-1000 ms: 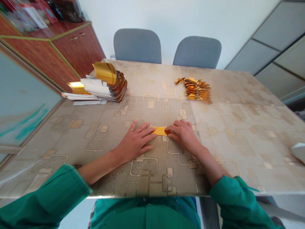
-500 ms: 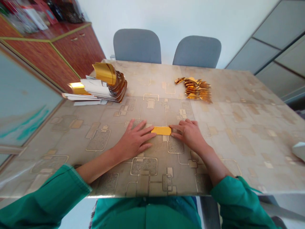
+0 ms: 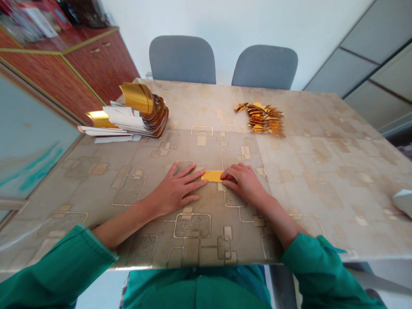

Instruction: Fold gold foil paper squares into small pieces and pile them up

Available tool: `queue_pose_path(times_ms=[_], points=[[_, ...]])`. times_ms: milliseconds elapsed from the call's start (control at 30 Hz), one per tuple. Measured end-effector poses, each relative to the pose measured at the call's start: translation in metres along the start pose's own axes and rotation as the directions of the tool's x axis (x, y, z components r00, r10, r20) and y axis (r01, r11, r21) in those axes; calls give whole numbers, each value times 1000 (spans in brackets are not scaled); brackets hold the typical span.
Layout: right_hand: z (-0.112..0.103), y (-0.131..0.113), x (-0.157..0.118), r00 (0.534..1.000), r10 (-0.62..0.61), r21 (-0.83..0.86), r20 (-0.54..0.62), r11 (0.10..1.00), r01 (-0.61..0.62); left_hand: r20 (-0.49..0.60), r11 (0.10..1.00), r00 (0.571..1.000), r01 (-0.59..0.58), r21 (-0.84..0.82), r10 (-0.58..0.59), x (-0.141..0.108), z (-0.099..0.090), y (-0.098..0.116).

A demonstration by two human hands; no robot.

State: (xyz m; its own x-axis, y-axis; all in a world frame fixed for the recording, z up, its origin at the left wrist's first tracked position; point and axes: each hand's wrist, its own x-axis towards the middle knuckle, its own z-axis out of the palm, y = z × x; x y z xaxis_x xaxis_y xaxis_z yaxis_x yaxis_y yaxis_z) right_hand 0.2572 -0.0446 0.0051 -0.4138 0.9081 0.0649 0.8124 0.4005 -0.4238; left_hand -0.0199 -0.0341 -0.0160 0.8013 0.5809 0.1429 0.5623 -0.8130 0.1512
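A folded strip of gold paper [image 3: 212, 176] lies flat on the table between my hands. My left hand [image 3: 177, 187] rests palm down with its fingers spread, two fingertips touching the strip's left end. At the other end, my right hand [image 3: 243, 180] has its thumb and fingers drawn together on the paper, covering that edge.
On the patterned tablecloth [image 3: 189, 266], a stack of gold and white paper sheets [image 3: 128, 116] sits at the back left. Folded gold paper pieces [image 3: 264, 118] are heaped at the back right. Two grey chairs [image 3: 183, 60] stand beyond the table.
My right hand has moved inward along the strip, its fingers closing over the right end, so less gold shows. The left hand stays on the left end.
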Motion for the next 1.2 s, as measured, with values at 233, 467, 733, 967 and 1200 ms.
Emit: queue_pose_path(times_ms=[233, 467, 733, 967, 1200], points=[[-3, -3, -2, 998, -56, -59, -21, 997, 55, -44, 1000, 999, 2, -1, -2, 3, -6, 2], [5, -14, 0, 993, -121, -41, 0, 992, 121, -52, 1000, 998, 30, -11, -30, 5, -4, 19], [2, -11, 2, 993, -104, -64, 58, 992, 108, -56, 997, 996, -61, 56, 64, -7, -1, -7], [2, -11, 3, 989, -131, -121, 64, 983, 138, -80, 991, 989, -118, 60, 122, -1, -7, -10], [4, -1, 6, 979, -206, -177, 5, 963, 203, -121, 993, 986, -114, -10, 112, 38, -17, 2]])
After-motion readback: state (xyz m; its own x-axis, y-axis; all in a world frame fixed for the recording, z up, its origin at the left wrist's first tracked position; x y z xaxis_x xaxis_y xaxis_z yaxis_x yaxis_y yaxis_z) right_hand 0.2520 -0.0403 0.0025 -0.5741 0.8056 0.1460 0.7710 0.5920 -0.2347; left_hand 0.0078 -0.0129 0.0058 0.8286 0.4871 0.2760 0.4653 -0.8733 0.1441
